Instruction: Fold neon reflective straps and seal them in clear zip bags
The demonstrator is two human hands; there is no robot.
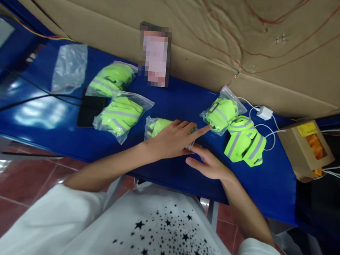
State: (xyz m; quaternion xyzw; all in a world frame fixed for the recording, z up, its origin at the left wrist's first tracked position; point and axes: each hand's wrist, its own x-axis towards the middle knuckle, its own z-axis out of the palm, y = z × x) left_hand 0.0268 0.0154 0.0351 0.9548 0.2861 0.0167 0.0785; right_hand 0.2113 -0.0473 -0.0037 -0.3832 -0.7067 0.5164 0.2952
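Observation:
My left hand [173, 140] lies palm down across a clear plastic bag [158, 127] holding a folded neon yellow-green reflective strap, its fingers stretched out. The hand covers most of that bag. At the bag's right edge is my right hand [211, 164], thumb and forefinger apart, fingertips touching or nearly touching the plastic. Just beyond my fingers sits another bagged strap [222, 111]. Right of it, unbagged reflective straps [244, 142] with grey stripes lie folded in a pile.
Two filled bags [112, 78] [120, 116] lie on the left, near a flat black object [91, 110] and an empty plastic bag [70, 68]. A blurred-out upright panel [155, 56] leans at the back. A white charger [265, 113] with cable and a cardboard box [296, 146] stand right.

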